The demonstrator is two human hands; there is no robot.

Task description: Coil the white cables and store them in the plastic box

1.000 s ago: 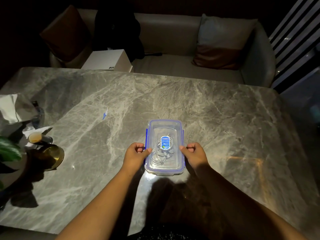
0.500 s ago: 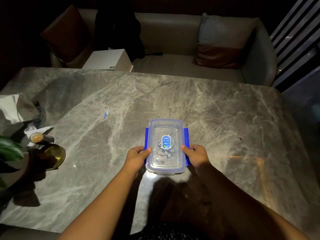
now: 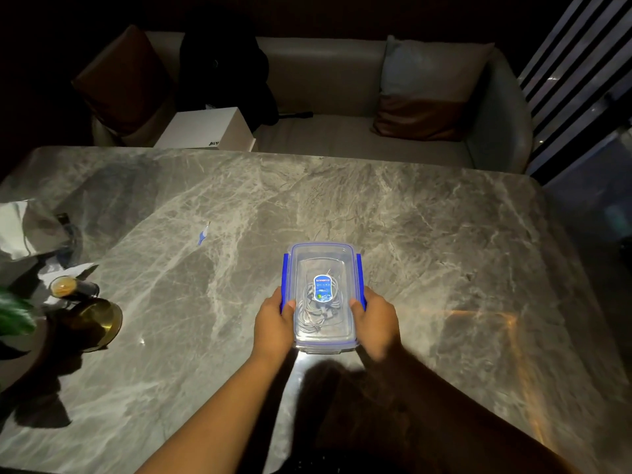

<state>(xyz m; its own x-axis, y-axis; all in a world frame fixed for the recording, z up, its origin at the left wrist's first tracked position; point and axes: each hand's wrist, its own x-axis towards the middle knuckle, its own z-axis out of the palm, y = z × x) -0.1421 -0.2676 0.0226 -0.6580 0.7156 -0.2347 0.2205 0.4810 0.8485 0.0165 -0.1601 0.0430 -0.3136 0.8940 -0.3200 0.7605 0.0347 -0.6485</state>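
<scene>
On box lid (image 3: 319, 256): blue label (image 3: 323, 288) (unreadable)

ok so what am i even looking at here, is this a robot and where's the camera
No robot here: these are a person's two bare arms, filmed by one wide-angle camera worn on the head, looking down. The left hand and right hand grip the sides of a clear plastic box, thumbs on its lid. Coiled white cables lie inside. The box sits on a grey marble table; a sofa stands behind.
</scene>
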